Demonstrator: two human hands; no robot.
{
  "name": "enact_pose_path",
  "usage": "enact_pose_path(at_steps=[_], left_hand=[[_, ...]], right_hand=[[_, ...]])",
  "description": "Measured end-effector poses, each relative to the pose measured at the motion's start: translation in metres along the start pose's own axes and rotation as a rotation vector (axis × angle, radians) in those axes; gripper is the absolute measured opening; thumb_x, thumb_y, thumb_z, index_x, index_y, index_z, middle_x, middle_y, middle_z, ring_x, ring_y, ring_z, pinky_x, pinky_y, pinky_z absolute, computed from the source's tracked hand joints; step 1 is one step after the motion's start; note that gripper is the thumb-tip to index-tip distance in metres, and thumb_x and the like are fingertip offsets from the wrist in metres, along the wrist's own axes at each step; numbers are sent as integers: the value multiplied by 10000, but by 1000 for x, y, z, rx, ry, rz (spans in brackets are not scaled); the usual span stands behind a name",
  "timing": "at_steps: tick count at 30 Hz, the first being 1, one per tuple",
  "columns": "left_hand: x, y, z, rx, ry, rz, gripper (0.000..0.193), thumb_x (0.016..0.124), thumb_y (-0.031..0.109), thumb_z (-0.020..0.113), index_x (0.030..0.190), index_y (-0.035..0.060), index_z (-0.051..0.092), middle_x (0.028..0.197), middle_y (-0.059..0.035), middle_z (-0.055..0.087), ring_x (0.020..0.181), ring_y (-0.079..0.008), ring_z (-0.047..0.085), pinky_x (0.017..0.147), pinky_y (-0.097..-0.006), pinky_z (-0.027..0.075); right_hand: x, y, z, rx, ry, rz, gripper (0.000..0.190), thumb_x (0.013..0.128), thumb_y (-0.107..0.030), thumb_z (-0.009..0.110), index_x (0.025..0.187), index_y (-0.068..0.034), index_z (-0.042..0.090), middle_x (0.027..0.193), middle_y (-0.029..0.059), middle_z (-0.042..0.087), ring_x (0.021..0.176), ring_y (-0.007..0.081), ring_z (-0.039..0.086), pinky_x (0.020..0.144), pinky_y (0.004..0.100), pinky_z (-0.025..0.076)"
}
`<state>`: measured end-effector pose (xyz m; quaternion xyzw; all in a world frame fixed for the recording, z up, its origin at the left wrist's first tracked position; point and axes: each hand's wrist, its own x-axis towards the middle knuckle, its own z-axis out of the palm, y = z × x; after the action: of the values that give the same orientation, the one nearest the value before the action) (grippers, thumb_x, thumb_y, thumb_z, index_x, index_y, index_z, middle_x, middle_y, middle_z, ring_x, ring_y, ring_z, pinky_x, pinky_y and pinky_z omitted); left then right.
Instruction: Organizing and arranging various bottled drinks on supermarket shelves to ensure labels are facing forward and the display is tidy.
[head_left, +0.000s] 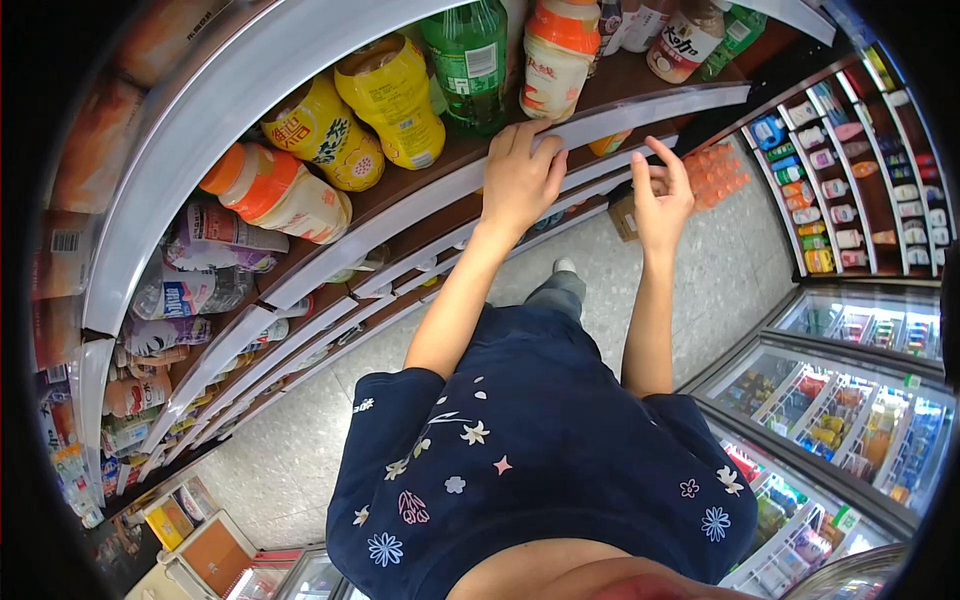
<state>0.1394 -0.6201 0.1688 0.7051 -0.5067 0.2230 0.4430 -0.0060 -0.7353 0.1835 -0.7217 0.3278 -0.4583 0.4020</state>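
My left hand (519, 176) rests on the pale label strip (600, 124) along the shelf's front edge, fingers bent over it. Just beyond its fingertips stands a cream-coloured drink bottle with an orange wrapper (559, 64). A large green plastic bottle (469, 67) is beside that one, and two yellow bottles (394, 101) follow to the left. My right hand (664, 195) is raised in front of the shelf, thumb and index finger apart, with nothing seen in it. Further left, another orange-capped bottle (281, 195) appears tilted in the fisheye view.
Lower shelves (420, 262) run beneath the strip. A pack of orange-toned bottles (716, 176) and a cardboard box (624, 217) sit on the tiled floor (742, 225). Glass-door drink coolers (825, 397) line the right. Shelves of bottled goods (844, 172) stand at far right.
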Motion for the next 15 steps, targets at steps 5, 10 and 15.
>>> enact_pose_path(at_steps=[5, 10, 15], left_hand=[[10, 14, 1, 14, 69, -73, 152, 767, 100, 723, 903, 65, 667, 998, -79, 643, 931, -298, 593, 794, -408, 469], [36, 37, 17, -13, 221, -7, 167, 750, 33, 725, 902, 54, 659, 911, -82, 655, 860, -290, 612, 746, -378, 490], [45, 56, 46, -91, 193, -149, 161, 785, 66, 709, 931, 51, 644, 966, -92, 677, 870, -287, 643, 748, -379, 517]], right_hand=[[52, 19, -9, -46, 117, -33, 384, 872, -168, 715, 1205, -7, 611, 1104, 124, 630, 844, 168, 650, 693, 286, 509], [117, 39, -16, -128, 180, -220, 479, 833, -205, 740, 1239, -4, 585, 1167, 170, 616, 1024, 272, 612, 880, 383, 478], [168, 60, -7, -78, 131, -381, 659, 772, -267, 801, 1273, 69, 536, 1146, 242, 618, 1068, 343, 597, 931, 420, 451]])
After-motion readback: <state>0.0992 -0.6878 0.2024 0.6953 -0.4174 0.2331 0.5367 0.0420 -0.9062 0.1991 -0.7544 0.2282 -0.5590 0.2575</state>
